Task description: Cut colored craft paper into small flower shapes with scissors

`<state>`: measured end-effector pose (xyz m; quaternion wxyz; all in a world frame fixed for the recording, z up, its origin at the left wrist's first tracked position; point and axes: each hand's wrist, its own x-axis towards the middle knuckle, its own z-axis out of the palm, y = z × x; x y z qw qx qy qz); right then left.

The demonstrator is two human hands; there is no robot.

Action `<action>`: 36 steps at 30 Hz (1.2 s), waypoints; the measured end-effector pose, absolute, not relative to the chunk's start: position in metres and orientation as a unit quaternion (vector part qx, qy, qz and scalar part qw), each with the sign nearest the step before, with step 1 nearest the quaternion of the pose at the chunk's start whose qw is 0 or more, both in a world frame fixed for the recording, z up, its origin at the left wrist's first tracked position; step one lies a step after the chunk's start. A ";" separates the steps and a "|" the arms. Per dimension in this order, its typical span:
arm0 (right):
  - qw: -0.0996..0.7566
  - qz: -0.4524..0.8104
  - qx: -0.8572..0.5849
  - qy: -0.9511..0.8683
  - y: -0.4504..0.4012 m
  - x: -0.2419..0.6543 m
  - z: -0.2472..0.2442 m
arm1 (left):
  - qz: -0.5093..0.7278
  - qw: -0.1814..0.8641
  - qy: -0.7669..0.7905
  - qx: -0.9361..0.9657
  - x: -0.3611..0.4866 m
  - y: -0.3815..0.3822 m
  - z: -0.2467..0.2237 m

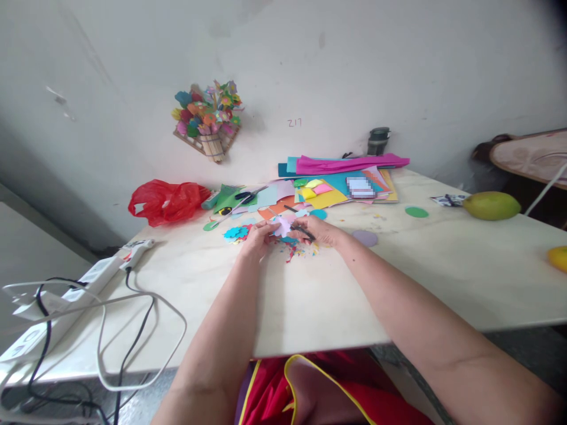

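your left hand [260, 234] pinches the lilac paper [282, 226] over the worktop [305, 313]; your right hand [319, 229] curls around black scissors [304, 232] beside it. if that pinch slips, the scissors could miscut the paper.

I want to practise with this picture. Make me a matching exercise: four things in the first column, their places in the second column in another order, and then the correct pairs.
Things:
1. lilac paper shape
2. bouquet of colourful flowers
3. white power strip
4. yellow-green fruit

Places:
A. on the right side of the table
B. along the left edge of the table
C. in the left hand
D. up on the wall

Right pairs: 1-C, 2-D, 3-B, 4-A
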<state>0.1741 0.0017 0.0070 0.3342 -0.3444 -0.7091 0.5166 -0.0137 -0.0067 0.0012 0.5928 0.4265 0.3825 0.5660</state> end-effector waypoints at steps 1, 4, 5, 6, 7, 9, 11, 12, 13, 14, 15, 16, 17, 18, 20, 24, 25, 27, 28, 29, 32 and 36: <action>0.336 0.518 -0.345 -0.707 0.002 0.174 0.007 | 0.568 0.592 0.382 0.425 -0.014 -0.006 0.001; 0.337 0.518 -0.344 -0.707 0.005 0.174 0.004 | 0.578 0.590 0.378 0.417 -0.014 -0.005 0.001; 0.336 0.518 -0.342 -0.709 0.007 0.173 0.002 | 0.583 0.590 0.378 0.413 -0.014 -0.005 0.001; 0.334 0.518 -0.337 -0.711 0.008 0.173 0.001 | 0.586 0.589 0.377 0.408 -0.014 -0.005 0.001; 0.333 0.519 -0.335 -0.712 0.009 0.173 0.000 | 0.589 0.590 0.377 0.404 -0.014 -0.005 0.001; 0.335 0.520 -0.332 -0.712 0.010 0.173 -0.001 | 0.592 0.591 0.376 0.398 -0.013 -0.005 0.002; 0.338 0.520 -0.335 -0.709 0.009 0.172 0.000 | 0.593 0.592 0.377 0.395 -0.013 -0.006 0.003; 0.339 0.520 -0.339 -0.707 0.008 0.172 0.002 | 0.593 0.592 0.377 0.394 -0.013 -0.006 0.003; 0.339 0.520 -0.343 -0.705 0.007 0.172 0.003 | 0.593 0.592 0.378 0.394 -0.013 -0.006 0.003; 0.339 0.519 -0.346 -0.705 0.006 0.171 0.004 | 0.593 0.592 0.378 0.394 -0.013 -0.006 0.003; 0.338 0.517 -0.348 -0.705 0.005 0.171 0.004 | 0.593 0.591 0.379 0.394 -0.013 -0.007 0.003; 0.337 0.515 -0.349 -0.707 0.005 0.171 0.004 | 0.593 0.590 0.379 0.395 -0.013 -0.007 0.003; 0.336 0.512 -0.348 -0.709 0.006 0.171 0.004 | 0.593 0.589 0.380 0.396 -0.013 -0.007 0.003; 0.336 0.510 -0.347 -0.711 0.006 0.171 0.004 | 0.593 0.588 0.380 0.397 -0.013 -0.007 0.003; 0.337 0.510 -0.348 -0.711 0.007 0.171 0.003 | 0.590 0.589 0.381 0.400 -0.013 -0.007 0.002; 0.342 0.518 -0.346 -0.704 0.005 0.171 0.005 | 0.587 0.594 0.382 0.396 -0.013 -0.007 0.003; 0.344 0.521 -0.346 -0.701 0.004 0.171 0.006 | 0.588 0.594 0.382 0.395 -0.012 -0.007 0.003; 0.348 0.526 -0.346 -0.694 0.002 0.170 0.007 | 0.588 0.593 0.381 0.396 -0.012 -0.007 0.003; 0.351 0.528 -0.346 -0.692 0.002 0.170 0.007 | 0.588 0.593 0.381 0.398 -0.013 -0.007 0.003; 0.352 0.529 -0.345 -0.691 0.001 0.170 0.007 | 0.585 0.592 0.382 0.401 -0.013 -0.007 0.002; 0.353 0.526 -0.342 -0.694 0.003 0.170 0.005 | 0.578 0.593 0.383 0.409 -0.013 -0.006 0.002; 0.350 0.518 -0.340 -0.703 0.005 0.171 0.004 | 0.576 0.592 0.385 0.412 -0.013 -0.007 0.002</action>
